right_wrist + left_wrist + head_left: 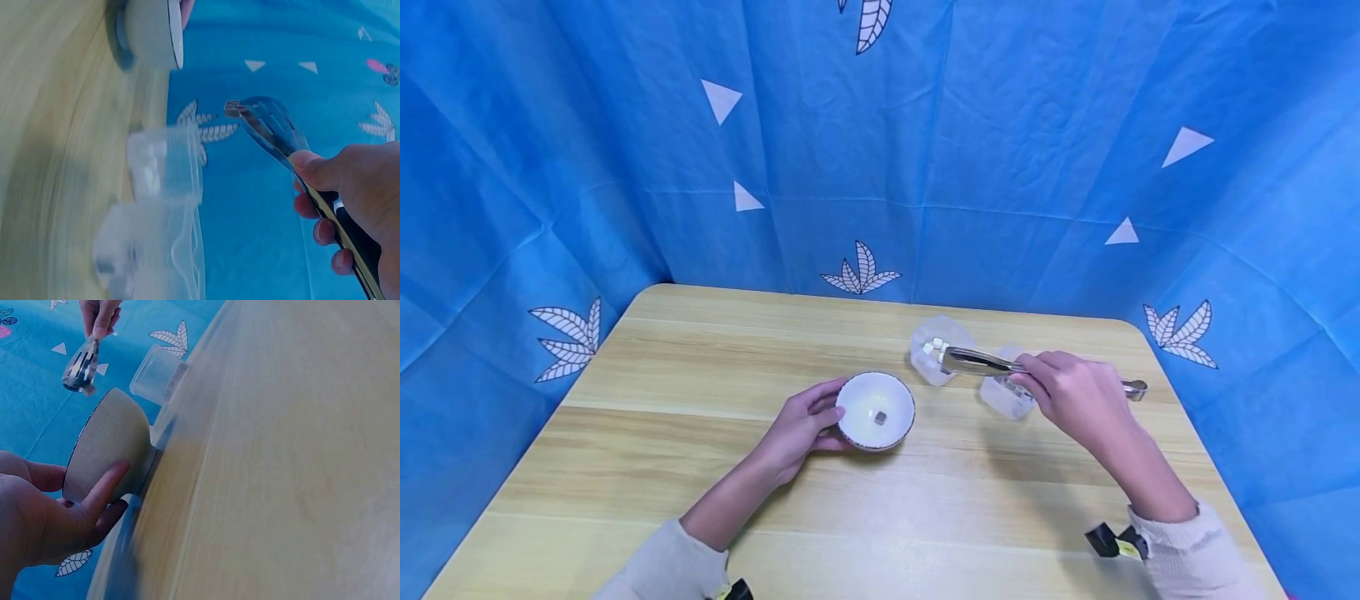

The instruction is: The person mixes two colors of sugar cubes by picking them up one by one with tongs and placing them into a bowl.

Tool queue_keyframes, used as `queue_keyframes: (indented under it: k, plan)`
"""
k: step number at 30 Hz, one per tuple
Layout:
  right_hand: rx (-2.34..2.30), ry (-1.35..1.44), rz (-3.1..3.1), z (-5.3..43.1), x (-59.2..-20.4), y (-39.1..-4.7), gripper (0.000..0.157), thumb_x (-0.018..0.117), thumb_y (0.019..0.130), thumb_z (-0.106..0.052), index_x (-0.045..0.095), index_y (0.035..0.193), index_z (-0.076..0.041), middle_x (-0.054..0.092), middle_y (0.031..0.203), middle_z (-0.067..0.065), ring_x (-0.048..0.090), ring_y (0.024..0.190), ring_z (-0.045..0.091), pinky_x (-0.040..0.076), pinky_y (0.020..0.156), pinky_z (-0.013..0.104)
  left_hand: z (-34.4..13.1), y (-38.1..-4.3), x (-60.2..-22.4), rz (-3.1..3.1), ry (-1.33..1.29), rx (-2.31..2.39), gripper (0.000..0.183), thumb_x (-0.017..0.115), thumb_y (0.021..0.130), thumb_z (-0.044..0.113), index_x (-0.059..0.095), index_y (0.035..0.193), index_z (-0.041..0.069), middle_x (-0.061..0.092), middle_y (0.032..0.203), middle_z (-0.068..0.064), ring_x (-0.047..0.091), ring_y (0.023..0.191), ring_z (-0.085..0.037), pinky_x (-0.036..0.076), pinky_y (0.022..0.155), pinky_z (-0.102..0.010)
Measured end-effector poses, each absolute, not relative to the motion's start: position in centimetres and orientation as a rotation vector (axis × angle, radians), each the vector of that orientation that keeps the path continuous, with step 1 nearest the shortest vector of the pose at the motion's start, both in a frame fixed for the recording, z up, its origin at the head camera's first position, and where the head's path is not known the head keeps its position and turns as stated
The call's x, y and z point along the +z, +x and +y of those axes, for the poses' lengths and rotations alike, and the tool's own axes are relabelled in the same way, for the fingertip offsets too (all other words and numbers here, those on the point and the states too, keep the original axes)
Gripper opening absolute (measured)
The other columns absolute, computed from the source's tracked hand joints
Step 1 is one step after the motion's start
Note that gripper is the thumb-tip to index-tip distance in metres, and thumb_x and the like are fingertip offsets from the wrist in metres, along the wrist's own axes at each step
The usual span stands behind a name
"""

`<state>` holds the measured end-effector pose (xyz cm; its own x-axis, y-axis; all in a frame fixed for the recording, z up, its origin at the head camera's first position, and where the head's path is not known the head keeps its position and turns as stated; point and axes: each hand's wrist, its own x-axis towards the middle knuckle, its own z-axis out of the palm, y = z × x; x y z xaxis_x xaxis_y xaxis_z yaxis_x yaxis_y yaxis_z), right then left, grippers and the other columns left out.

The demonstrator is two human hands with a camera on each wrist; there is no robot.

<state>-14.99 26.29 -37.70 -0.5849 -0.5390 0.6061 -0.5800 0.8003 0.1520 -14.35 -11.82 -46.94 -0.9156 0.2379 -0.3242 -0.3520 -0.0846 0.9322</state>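
Note:
My left hand holds a white bowl by its left side, thumb at the rim and fingers against the outer wall. One small grey cube lies inside the bowl. In my right hand is a pair of metal tongs, gripped along the handles and pointing left. Between the tong tips a small brownish-grey cube shows in the right wrist view. The tips are above the clear plastic container that has several white cubes in it.
A second clear container stands beside the first, partly under the tongs and right hand, with greyish contents. The wooden table carries everything. A blue patterned curtain hangs around its back and sides.

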Motion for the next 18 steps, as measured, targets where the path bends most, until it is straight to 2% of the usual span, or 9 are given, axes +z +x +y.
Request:
queue_keyframes:
  k: [2,5,7,10,12,14,17,18]
  plan:
    - [0.094,0.836,-2.328,25.7,-37.8,-15.0,0.041,0.056,0.106,-0.045,0.08,0.095,-0.013,0.078,0.078,0.004,0.073,0.062,0.02,0.032,0.036,0.021,-11.8,-14.4,-46.9,1.803,-0.124,2.057,0.055,0.055,0.102,-0.001,0.045,0.155,0.009,0.05,0.154,-0.023,0.069,0.112,-0.027,0.067,0.087,-0.046]
    - [0.112,0.853,-2.323,24.9,-38.0,-15.0,0.018,0.077,0.091,-0.032,0.08,0.095,-0.014,0.078,0.079,0.003,0.074,0.064,0.019,0.034,0.036,0.022,-11.9,-14.4,-47.0,1.799,-0.13,2.062,0.055,0.055,0.102,-0.002,0.046,0.155,0.009,0.05,0.154,-0.023,0.069,0.111,-0.027,0.067,0.087,-0.046]
    - [0.121,0.864,-2.313,24.3,-38.2,-15.0,0.018,0.084,0.082,-0.026,0.08,0.094,-0.015,0.078,0.08,0.001,0.074,0.066,0.018,0.035,0.036,0.023,-11.9,-14.4,-46.9,1.797,-0.125,2.065,0.055,0.055,0.102,-0.002,0.045,0.155,0.009,0.049,0.154,-0.024,0.069,0.112,-0.028,0.067,0.087,-0.046]
    - [0.139,0.882,-2.302,23.6,-38.4,-15.0,0.017,0.085,0.081,-0.026,0.079,0.092,-0.016,0.077,0.078,-0.001,0.074,0.066,0.016,0.037,0.036,0.024,-11.9,-14.4,-46.9,1.795,-0.118,2.065,0.056,0.055,0.102,-0.001,0.045,0.156,0.009,0.049,0.154,-0.025,0.069,0.112,-0.028,0.067,0.088,-0.046]
    - [0.157,0.9,-2.29,23.1,-38.8,-15.1,0.015,0.079,0.09,-0.032,0.079,0.091,-0.017,0.076,0.078,-0.002,0.074,0.066,0.015,0.038,0.036,0.024,-11.9,-14.4,-46.9,1.793,-0.115,2.065,0.056,0.055,0.102,-0.001,0.044,0.156,0.008,0.048,0.155,-0.025,0.069,0.112,-0.028,0.067,0.088,-0.046]
    - [0.171,0.918,-2.284,22.7,-39.1,-15.1,0.019,0.075,0.094,-0.035,0.079,0.091,-0.017,0.076,0.077,-0.003,0.073,0.066,0.014,0.038,0.036,0.024,-11.9,-14.4,-46.9,1.79,-0.119,2.065,0.056,0.055,0.102,-0.002,0.044,0.156,0.008,0.048,0.155,-0.024,0.069,0.113,-0.027,0.067,0.088,-0.045]
    - [0.182,0.939,-2.276,22.2,-39.4,-15.0,0.019,0.074,0.095,-0.035,0.079,0.091,-0.017,0.075,0.076,-0.004,0.073,0.066,0.013,0.041,0.037,0.025,-11.9,-14.3,-46.9,1.789,-0.116,2.068,0.056,0.054,0.102,-0.002,0.043,0.156,0.008,0.048,0.155,-0.025,0.069,0.113,-0.028,0.067,0.088,-0.045]
    - [0.184,0.942,-2.282,22.0,-39.5,-15.0,0.015,0.078,0.091,-0.032,0.079,0.091,-0.017,0.075,0.076,-0.004,0.073,0.066,0.013,0.043,0.038,0.026,-11.9,-14.3,-46.9,1.787,-0.117,2.068,0.056,0.055,0.102,-0.001,0.043,0.156,0.008,0.048,0.154,-0.025,0.069,0.114,-0.028,0.067,0.088,-0.045]
